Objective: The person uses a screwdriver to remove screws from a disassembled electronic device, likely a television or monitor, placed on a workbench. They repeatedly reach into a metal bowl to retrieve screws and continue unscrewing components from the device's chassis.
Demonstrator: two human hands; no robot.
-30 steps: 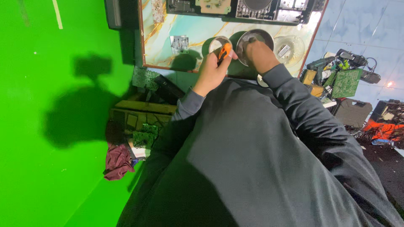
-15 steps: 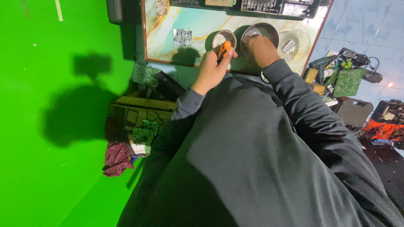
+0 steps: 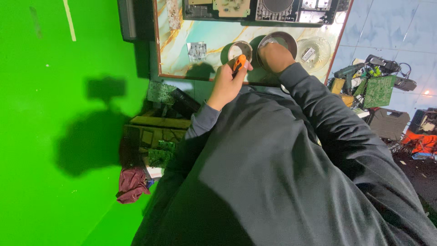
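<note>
Sleeves of dark grey fill the near half of my view, both arms reaching away from me toward the table with its marbled turquoise top and reddish edge. My left hand is curled shut around an orange-handled tool, thumb and fingers pinching the grip so the tip points down toward the table edge; I judge that grip gives fine control over something small. What the tip touches I cannot tell, since the hand hides it. My right hand sits just beside it, knuckles up, fingers bent down into a round metal bowl; whether they pinch anything inside is hidden, so I cannot tell if they are closed. The bowl looks shallow, dull steel, dark within. Left of it stands a smaller round dish, and right of it a clear glass dish holding a small pale part, likely kept close for sorting pieces. Beyond them, along the far edge, lie opened electronic units with bare boards. Off to the right, on the floor, a green circuit board lies among tools.
</note>
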